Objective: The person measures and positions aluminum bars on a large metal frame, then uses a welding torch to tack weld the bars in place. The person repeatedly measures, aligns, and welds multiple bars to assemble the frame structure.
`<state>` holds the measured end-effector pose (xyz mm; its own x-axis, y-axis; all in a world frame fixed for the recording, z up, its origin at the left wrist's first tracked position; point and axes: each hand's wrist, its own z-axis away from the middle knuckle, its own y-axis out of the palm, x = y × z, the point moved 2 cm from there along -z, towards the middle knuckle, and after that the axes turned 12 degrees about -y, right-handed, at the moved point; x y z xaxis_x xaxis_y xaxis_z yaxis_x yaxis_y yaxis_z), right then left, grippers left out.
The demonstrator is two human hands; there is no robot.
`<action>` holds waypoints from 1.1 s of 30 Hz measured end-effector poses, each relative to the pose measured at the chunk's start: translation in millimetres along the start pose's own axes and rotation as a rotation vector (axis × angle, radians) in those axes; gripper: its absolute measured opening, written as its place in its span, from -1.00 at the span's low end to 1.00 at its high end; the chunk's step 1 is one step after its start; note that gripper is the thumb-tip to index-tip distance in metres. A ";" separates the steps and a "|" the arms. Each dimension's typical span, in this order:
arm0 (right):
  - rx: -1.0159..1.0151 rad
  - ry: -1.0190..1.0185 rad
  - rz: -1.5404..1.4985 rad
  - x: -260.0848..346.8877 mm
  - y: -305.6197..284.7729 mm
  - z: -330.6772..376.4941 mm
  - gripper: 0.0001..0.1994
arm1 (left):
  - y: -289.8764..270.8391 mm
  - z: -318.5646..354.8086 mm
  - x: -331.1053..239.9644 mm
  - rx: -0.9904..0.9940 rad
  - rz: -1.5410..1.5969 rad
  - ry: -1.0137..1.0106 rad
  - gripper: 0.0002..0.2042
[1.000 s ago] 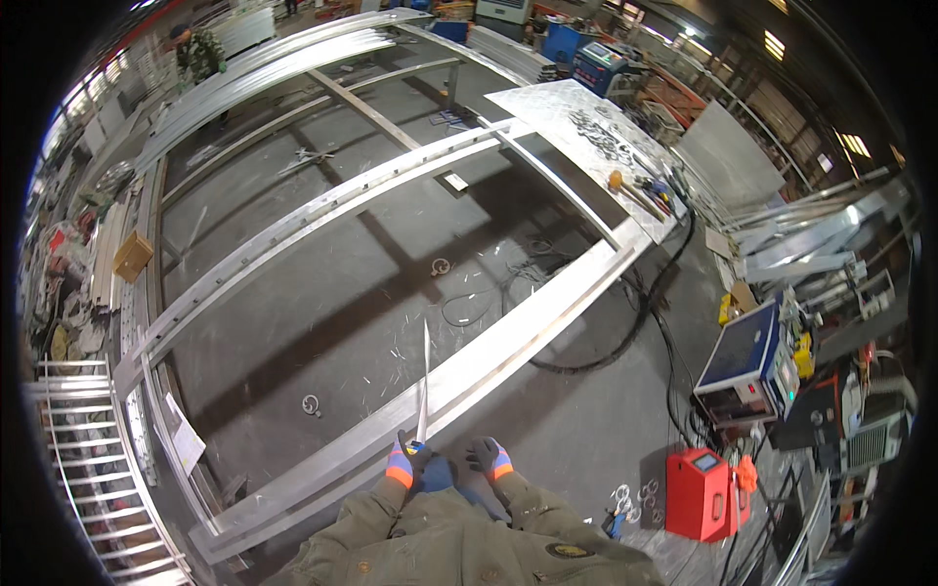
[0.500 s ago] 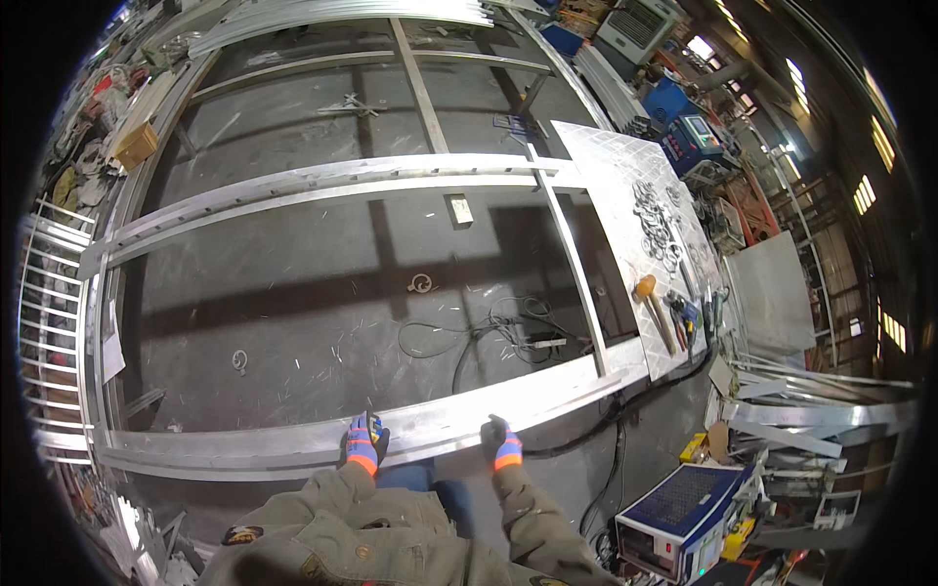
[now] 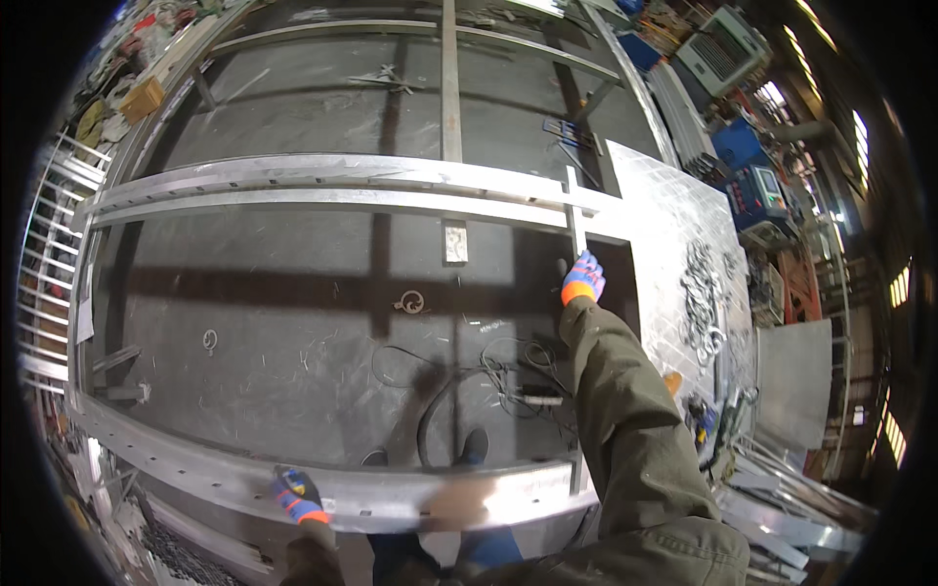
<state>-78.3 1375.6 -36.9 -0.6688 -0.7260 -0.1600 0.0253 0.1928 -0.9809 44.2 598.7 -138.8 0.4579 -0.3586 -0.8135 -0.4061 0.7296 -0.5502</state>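
My right hand [image 3: 583, 278], in a blue and orange glove, is closed around a narrow metal bar [image 3: 575, 200] that lies across the middle rail [image 3: 391, 176]. My forearm hides much of the bar's nearer length. Down at the front, my left hand [image 3: 296, 491], gloved alike, rests at the near metal rail [image 3: 186, 452], which has a row of small holes along it. Its fingers are curled by a small dark and yellow patch, too small to make out. My shoes show on the floor beyond the near rail.
A pale plate [image 3: 650, 225] on the right carries a heap of metal rings [image 3: 699, 293] and hand tools [image 3: 699, 415]. Cables [image 3: 498, 376] and a light block [image 3: 455, 242] lie on the floor inside the frame. A white barred panel [image 3: 49, 264] stands at left.
My right hand has moved from the near rail far forward onto the narrow bar. The left hand has slid left along the near rail. The view has shifted forward.
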 end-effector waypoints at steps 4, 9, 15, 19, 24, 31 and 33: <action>0.036 0.147 0.027 -19.3 64.0 -96.4 -0.63 | 5.5 -3.7 12.7 -0.030 0.879 -0.616 -0.69; 0.266 0.094 -0.126 -47.9 104.8 -121.6 -0.64 | -8.9 1.0 0.0 0.118 0.601 -0.500 -0.55; 0.224 0.161 -0.204 -54.4 113.8 -124.3 -0.68 | -4.1 5.5 -16.9 0.121 0.557 -0.432 -0.59; 0.258 0.117 -0.136 -48.3 115.6 -123.6 -0.68 | 2.8 11.8 -24.2 0.027 0.630 -0.509 -0.65; 0.245 0.127 -0.192 -53.1 108.1 -123.9 -0.67 | -4.7 6.1 -9.9 0.072 0.591 -0.449 -0.66; 0.207 0.196 -0.298 -40.2 76.3 -120.3 -0.65 | -7.3 -11.1 14.8 0.300 0.857 -0.535 -0.55; 0.096 0.105 -0.213 -43.8 46.2 -86.0 -0.69 | -5.3 -0.9 3.0 0.139 0.848 -0.607 -0.54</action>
<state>-111.7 1473.1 -65.7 -0.7398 -0.6702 0.0591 -0.0573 -0.0248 -0.9980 47.0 593.3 -138.5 0.4011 0.6246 -0.6701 -0.7021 0.6795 0.2130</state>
